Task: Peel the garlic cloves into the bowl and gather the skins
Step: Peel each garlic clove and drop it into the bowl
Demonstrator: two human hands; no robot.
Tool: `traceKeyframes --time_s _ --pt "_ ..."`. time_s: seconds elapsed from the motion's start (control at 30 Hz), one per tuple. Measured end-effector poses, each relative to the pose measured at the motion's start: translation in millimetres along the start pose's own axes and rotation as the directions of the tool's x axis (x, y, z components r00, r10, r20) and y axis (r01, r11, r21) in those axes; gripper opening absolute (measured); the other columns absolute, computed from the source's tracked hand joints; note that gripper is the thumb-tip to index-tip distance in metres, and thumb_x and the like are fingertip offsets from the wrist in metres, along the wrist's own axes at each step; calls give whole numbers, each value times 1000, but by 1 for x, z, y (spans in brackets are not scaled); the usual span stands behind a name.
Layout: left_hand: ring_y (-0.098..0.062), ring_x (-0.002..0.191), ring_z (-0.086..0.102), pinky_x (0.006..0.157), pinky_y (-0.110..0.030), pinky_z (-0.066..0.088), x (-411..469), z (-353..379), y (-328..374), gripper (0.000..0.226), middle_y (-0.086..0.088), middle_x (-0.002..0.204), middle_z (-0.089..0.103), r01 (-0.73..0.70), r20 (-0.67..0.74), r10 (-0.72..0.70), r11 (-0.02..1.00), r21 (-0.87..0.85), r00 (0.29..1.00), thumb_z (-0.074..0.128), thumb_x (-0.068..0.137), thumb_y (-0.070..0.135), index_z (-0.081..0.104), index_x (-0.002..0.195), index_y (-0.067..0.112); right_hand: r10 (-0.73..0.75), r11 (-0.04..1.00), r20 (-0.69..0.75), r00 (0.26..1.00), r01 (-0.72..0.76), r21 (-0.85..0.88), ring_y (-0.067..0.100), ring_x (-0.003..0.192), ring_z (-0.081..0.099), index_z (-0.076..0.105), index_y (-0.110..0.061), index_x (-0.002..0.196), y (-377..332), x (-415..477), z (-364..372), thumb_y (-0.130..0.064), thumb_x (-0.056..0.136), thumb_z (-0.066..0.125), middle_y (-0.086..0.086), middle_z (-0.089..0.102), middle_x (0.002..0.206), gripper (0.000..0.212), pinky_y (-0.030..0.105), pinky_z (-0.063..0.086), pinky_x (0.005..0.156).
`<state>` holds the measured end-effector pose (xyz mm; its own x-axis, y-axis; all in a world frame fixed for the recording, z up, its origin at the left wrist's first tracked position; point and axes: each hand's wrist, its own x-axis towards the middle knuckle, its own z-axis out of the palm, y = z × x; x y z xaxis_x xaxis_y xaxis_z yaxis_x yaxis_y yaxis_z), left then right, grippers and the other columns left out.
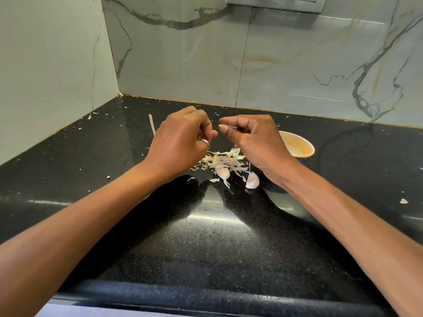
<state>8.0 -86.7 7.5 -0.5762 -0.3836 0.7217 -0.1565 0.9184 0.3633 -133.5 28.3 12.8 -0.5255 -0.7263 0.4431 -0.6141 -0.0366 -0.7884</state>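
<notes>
My left hand (180,143), a ring on one finger, hovers above the black counter with its fingers curled tight; nothing shows in it. My right hand (251,143) is a short gap to its right, fingers pinched around a small pale garlic clove (231,127) that is mostly hidden. Below and between the hands lies a pile of garlic skins (222,160). Two unpeeled cloves rest at its near edge, one (223,172) in the middle and one (252,180) to the right. A bowl (304,143) with a yellow inside stands behind my right wrist, partly hidden.
A long strip of skin (151,124) lies beyond my left hand. Small skin flakes are scattered over the counter (206,236), including one at the right (403,201). Marble walls close the back and left side. The counter's front edge runs along the bottom.
</notes>
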Motion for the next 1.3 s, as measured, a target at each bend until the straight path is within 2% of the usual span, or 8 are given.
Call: traceKeyframes --time_s 0.1,0.23,0.5,0.63,0.8,1.03,1.13,1.3 --pt "0 65 64 65 -21 54 0 0 8 12 14 79 67 203 104 -187 963 -176 977 78 88 29 68 94 23 30 996 -8 1000 -29 87 -6 69 64 77 -17 118 -2 -1 0 -18 93 75 -5 77 102 25 14 51 63" --pt "-9 73 74 64 -31 63 2 -3 16 19 7 94 76 388 270 -299 834 -392 915 70 95 27 74 112 20 60 984 -12 998 -57 167 10 99 73 77 -15 116 1 1 4 -13 92 74 -4 78 108 23 33 60 92" --pt "-11 87 73 66 -27 62 2 -5 18 13 -2 98 78 506 336 -379 623 -596 862 70 95 20 76 106 20 49 967 32 998 -55 250 12 111 70 74 -12 120 -1 1 9 -9 95 70 2 75 118 25 36 55 103" --pt "-3 83 71 70 -28 62 3 -5 18 15 -5 96 76 530 314 -444 537 -656 839 72 92 16 77 106 12 18 960 60 998 -34 277 15 103 74 75 -14 118 -2 -2 7 -6 92 73 2 77 109 27 39 59 96" --pt "-13 100 73 72 -30 62 2 -3 16 20 -6 102 77 495 273 -425 605 -623 863 74 91 19 77 110 14 -34 988 8 999 33 154 13 95 75 76 -14 118 -2 -4 7 -3 88 76 -1 79 102 32 39 62 90" --pt "-11 89 75 71 -32 64 1 1 11 20 3 98 77 433 194 -391 749 -502 900 71 94 18 76 114 20 -75 993 38 996 71 93 10 101 74 77 -20 114 -1 -4 10 -10 89 73 -6 79 103 28 43 57 98" --pt "-12 79 76 75 -36 64 -2 3 10 23 1 98 77 336 137 -307 870 -360 942 69 96 16 74 118 19 -112 994 -5 994 112 11 12 91 75 81 -22 104 -3 -3 11 -16 94 68 -9 79 91 17 44 60 89" --pt "-20 94 73 94 -35 55 -4 5 14 35 -9 104 77 211 97 -195 960 -183 976 70 92 12 69 127 9 -265 933 1 964 257 -253 10 75 71 81 -17 98 -3 -7 11 -16 97 64 -5 76 80 16 37 57 72"
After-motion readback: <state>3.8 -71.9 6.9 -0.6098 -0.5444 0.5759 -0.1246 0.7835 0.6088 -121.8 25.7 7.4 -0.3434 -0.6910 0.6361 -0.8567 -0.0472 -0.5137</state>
